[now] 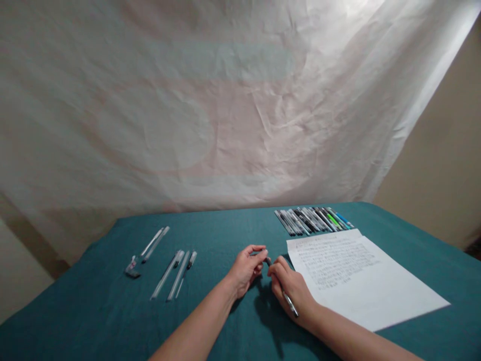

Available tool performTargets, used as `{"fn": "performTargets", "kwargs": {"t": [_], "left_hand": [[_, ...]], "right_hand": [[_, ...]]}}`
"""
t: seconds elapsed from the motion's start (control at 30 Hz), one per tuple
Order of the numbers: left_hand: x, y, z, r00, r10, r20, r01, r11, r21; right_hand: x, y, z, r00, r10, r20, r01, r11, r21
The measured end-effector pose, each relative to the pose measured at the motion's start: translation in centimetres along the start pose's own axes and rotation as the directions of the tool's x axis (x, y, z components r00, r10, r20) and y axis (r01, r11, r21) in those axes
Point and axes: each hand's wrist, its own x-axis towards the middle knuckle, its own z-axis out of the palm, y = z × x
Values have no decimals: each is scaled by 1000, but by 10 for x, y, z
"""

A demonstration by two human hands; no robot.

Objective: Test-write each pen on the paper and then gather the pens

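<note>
Gripping one slim pen [289, 303] at the near middle of the table, you have it slanting between both hands. Your right hand [290, 282] wraps around its barrel, the near end poking out below; your left hand [247, 268] pinches narrowly at the dark far end. Just to the right, there's a paper sheet [391, 296] with handwriting across its far left part! Beyond it, a tight row of pens [313, 220], green and blue toward the right. Over left, clear pen parts [164, 278] lie on the teal tablecloth [225, 228], near a small crumpled thing [132, 268], too blurred to name.
</note>
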Motion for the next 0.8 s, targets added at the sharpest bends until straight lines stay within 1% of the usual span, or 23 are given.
{"fn": "performTargets", "kwargs": {"t": [0.1, 0.23, 0.4, 0.53, 0.63, 0.73, 0.8], "left_hand": [[0, -2, -2, 1000, 11, -1, -11, 1000, -6], [3, -3, -5, 999, 34, -32, -35, 999, -28], [10, -5, -12, 987, 106, -119, -120, 986, -118], [17, -6, -20, 960, 169, -222, -213, 957, -194], [19, -6, -22, 940, 204, -272, -265, 941, -209], [17, -6, -20, 926, 240, -291, -303, 934, -192], [16, -6, -17, 920, 266, -287, -324, 929, -177]], "right_hand": [[1, 0, 0, 1000, 4, 23, -3, 1000, -2], [4, -3, -4, 997, 33, 64, -36, 998, 60], [9, -13, -25, 986, -20, 168, -15, 979, 202], [15, -13, -39, 981, -12, 192, -34, 972, 234], [21, -3, -42, 980, 85, 179, -118, 976, 185], [25, 11, -44, 958, 201, 204, -211, 977, 25], [27, 18, -46, 945, 230, 234, -212, 972, -99]]}}
